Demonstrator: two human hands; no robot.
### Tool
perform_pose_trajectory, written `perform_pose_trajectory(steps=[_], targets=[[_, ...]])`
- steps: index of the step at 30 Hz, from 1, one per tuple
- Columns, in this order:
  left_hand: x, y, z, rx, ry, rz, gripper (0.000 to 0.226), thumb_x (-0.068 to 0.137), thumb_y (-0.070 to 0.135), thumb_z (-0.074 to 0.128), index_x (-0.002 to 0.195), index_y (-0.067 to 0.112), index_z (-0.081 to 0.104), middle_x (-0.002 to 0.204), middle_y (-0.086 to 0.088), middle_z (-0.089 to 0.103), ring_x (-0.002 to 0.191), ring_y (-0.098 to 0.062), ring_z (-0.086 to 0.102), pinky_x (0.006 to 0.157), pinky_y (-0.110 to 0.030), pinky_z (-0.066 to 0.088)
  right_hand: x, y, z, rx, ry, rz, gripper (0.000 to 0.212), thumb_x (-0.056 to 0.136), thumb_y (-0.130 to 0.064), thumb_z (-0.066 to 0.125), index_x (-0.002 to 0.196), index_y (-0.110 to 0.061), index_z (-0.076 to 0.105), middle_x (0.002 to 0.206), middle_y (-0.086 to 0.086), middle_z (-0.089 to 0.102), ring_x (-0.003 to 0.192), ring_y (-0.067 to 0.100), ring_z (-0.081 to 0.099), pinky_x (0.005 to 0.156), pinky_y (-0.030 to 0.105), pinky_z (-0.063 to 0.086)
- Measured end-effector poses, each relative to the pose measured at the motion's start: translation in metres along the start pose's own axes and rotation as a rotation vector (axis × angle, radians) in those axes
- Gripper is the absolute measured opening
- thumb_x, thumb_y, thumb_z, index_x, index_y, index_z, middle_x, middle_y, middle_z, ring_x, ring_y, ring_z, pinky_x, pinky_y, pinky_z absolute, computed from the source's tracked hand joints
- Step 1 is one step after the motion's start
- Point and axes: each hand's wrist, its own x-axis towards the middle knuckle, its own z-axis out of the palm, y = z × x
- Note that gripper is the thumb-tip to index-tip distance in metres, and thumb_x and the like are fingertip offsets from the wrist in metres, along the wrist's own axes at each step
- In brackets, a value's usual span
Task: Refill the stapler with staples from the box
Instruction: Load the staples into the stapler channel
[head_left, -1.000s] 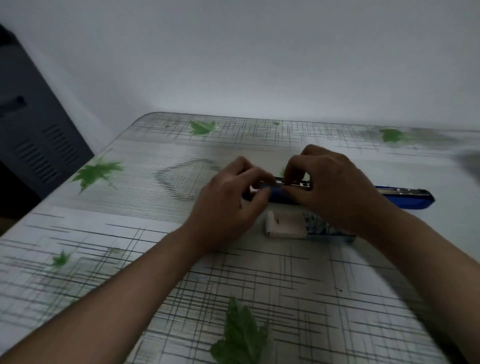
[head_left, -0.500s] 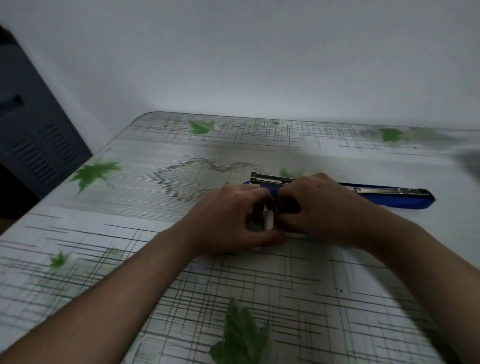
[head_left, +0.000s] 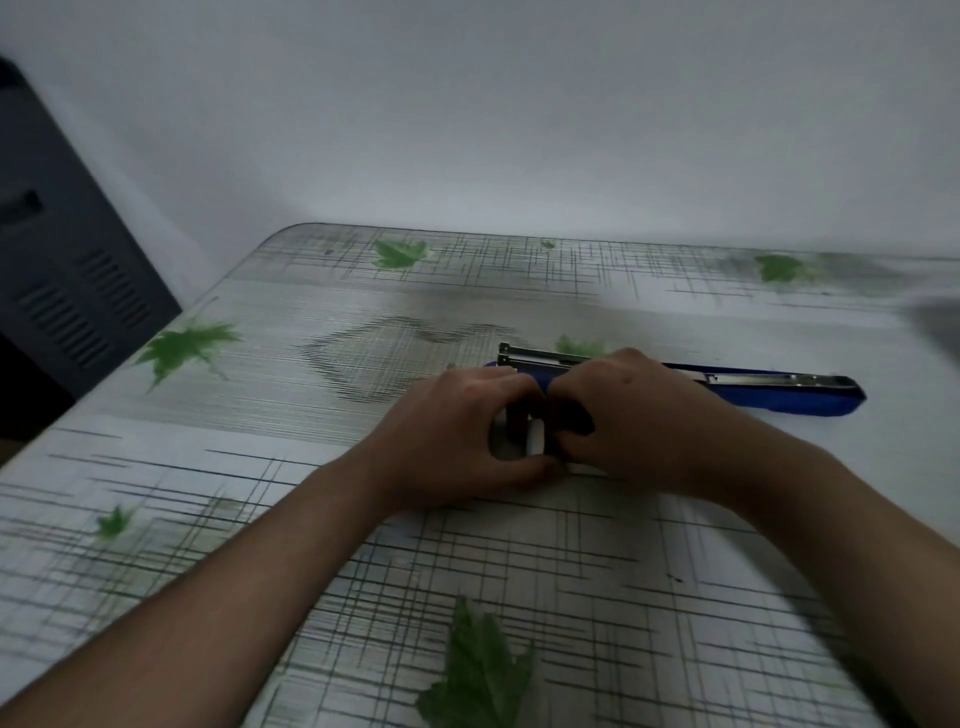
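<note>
A blue stapler (head_left: 779, 396) lies opened flat on the table, its metal staple channel (head_left: 530, 356) facing up just behind my hands. In front of it sits the small white staple box (head_left: 535, 439), mostly hidden. My left hand (head_left: 457, 436) curls around the box's left end. My right hand (head_left: 639, 415) covers its right part, fingers bent onto it. Both hands touch each other over the box. No loose staples can be made out.
The table (head_left: 363, 545) has a grey crosshatch cover with green leaf prints. A white wall runs along its far edge. A dark cabinet with vent slots (head_left: 67, 291) stands at the left beyond the table's corner.
Both hands left the stapler's front end and came down toward me onto the staple box. The stapler stays opened flat where it was.
</note>
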Motion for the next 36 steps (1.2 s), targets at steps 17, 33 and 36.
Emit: perform_pose_trajectory(steps=[17,33,36], targets=[[0.001,0.002,0.001,-0.090,0.118,-0.021,0.020,0.089,0.041,0.055,0.093,0.024,0.065,0.075,0.013,0.057,0.062,-0.001,0.052,0.054,-0.028,0.044,-0.001,0.004,-0.012,-0.082,0.145,-0.100,0.010,0.084,-0.035,0.053,0.086,-0.026,0.057,0.077,-0.010,0.054,0.063,0.007,0.051,0.055,0.026,0.044],[0.002,0.004,0.000,-0.057,0.239,-0.016,0.009,0.085,0.025,0.068,0.090,0.017,0.067,0.059,0.005,0.057,0.052,-0.006,0.051,0.052,-0.020,0.039,0.000,0.008,-0.010,0.037,0.192,-0.101,0.018,0.086,-0.040,0.054,0.093,-0.027,0.064,0.080,-0.012,0.057,0.067,0.003,0.053,0.060,0.033,0.052],[0.003,0.004,0.001,-0.038,0.289,-0.033,0.008,0.084,0.021,0.071,0.088,0.019,0.065,0.057,0.005,0.054,0.051,-0.007,0.049,0.051,-0.019,0.038,0.000,0.011,-0.008,0.122,0.181,-0.066,0.022,0.084,-0.045,0.055,0.092,-0.028,0.066,0.080,-0.012,0.059,0.070,0.002,0.055,0.065,0.037,0.052]])
